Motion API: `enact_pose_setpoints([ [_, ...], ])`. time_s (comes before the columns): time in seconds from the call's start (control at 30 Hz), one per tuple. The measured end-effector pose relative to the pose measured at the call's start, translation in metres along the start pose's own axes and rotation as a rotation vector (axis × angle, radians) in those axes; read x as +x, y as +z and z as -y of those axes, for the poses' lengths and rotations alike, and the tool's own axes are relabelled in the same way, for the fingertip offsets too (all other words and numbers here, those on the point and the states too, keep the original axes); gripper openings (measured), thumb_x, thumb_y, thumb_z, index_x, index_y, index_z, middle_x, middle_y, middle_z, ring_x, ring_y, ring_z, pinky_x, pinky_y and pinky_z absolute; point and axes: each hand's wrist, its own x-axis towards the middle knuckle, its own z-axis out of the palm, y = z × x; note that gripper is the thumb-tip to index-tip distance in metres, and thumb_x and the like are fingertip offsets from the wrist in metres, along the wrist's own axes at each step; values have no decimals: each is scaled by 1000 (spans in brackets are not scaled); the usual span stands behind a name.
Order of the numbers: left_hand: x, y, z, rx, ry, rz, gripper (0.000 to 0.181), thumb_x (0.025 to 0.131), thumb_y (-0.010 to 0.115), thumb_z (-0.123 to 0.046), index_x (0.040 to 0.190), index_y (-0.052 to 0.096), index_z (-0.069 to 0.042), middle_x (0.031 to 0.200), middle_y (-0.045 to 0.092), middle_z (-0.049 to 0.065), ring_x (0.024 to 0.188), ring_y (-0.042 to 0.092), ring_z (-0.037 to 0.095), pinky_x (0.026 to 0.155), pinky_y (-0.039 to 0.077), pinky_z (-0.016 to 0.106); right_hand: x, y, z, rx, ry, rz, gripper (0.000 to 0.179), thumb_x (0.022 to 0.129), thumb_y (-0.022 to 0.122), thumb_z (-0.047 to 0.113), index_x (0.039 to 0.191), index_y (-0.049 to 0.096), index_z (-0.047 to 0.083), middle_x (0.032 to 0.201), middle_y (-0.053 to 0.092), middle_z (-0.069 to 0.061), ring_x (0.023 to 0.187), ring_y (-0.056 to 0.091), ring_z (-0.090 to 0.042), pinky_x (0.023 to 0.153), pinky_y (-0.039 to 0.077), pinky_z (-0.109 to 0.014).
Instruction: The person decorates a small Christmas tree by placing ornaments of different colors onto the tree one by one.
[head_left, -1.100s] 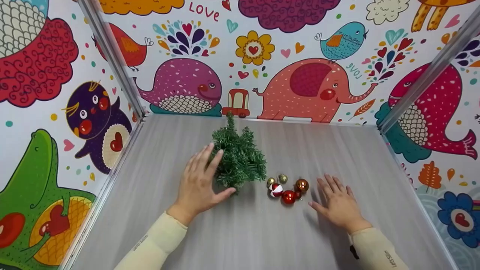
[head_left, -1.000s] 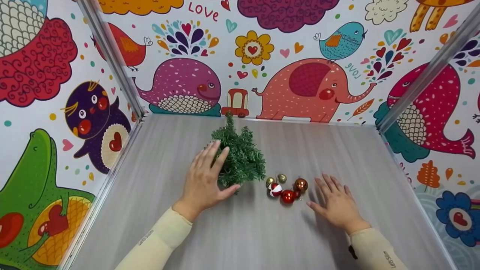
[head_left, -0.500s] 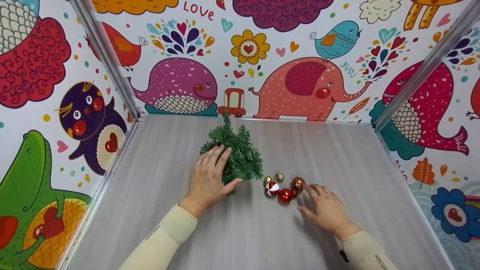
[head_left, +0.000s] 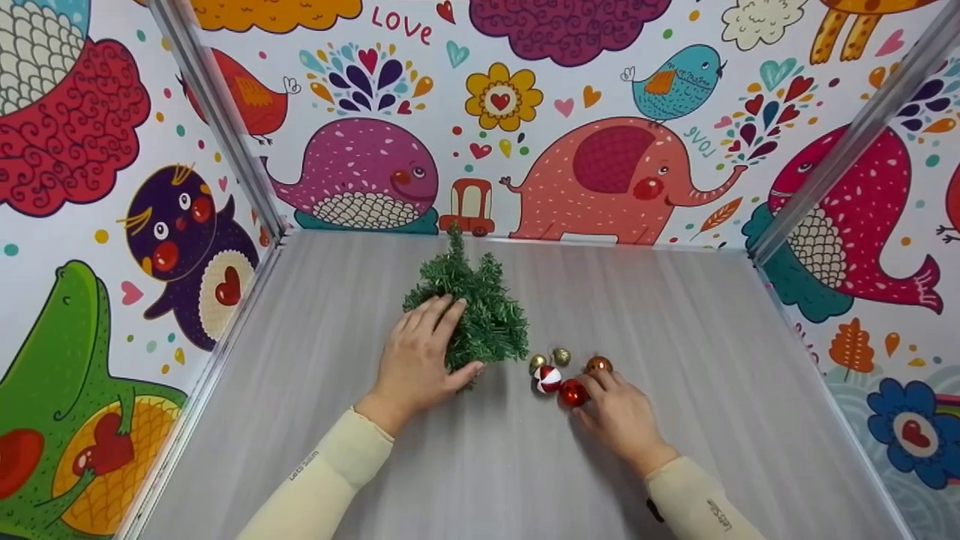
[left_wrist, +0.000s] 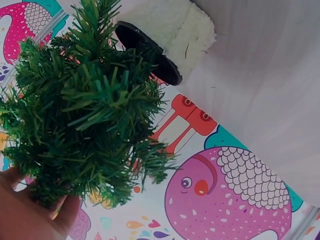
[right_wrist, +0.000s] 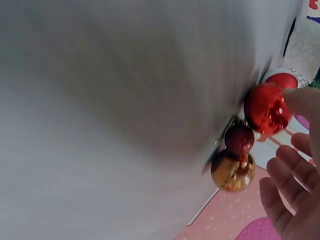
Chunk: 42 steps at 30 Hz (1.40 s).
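curved right hand (head_left: 624,420) at red bauble (head_left: 572,394)

The left forearm (head_left: 319,480) and right forearm (head_left: 697,499) slant inward; the left hand (head_left: 418,352) holds its thumb apart from its fingers, the right hand (head_left: 621,416) bends its fingers loosely.

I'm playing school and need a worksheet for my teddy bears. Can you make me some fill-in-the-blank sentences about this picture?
1. The little tree is coloured ____.
2. The striped ball is red and ____.
3. The hand nearest the tree is the person's ____ one.
4. The big red letters near the top of the head view spell ____.

Missing words: green; white; left; LOVE.
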Motion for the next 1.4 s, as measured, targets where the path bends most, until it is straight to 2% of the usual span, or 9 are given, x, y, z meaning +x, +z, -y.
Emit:
enact_pose_setpoints([
  [0.23,0,-1,0,10,18,6,89,80,73,-58,148,44,-9,143,50,17,129,48,36,106,38,51,2,8,4,-31,-11,-22,51,67,91,22,110,70,7,107,64,-9,95,62,-30,68,56,-44],
  [0.5,1,-2,1,35,6,22,87,83,68,-60,149,43,-9,144,50,16,130,48,36,106,39,51,3,12,6,-27,-4,-14,49,69,90,20,110,68,5,108,66,-10,99,63,-32,69,55,-46],
  [0.8,-1,-1,1,31,-7,57,88,85,66,-61,152,40,-11,146,48,15,132,46,34,107,38,50,3,16,7,-42,-25,-84,44,69,91,20,105,69,6,99,66,-9,91,62,-31,69,55,-44],
  [1.1,-2,-2,1,32,-13,76,89,84,67,-61,152,40,-11,146,47,16,132,46,35,107,38,51,4,7,5,-60,-6,-54,49,67,91,18,109,69,6,105,66,-9,97,63,-30,70,57,-45],
  [1.4,-2,-4,1,20,-19,81,89,84,68,-60,152,39,-11,147,47,16,133,45,35,108,37,51,4,-3,4,-20,-11,-96,50,68,91,26,109,69,8,105,67,-8,91,63,-30,72,56,-47],
])
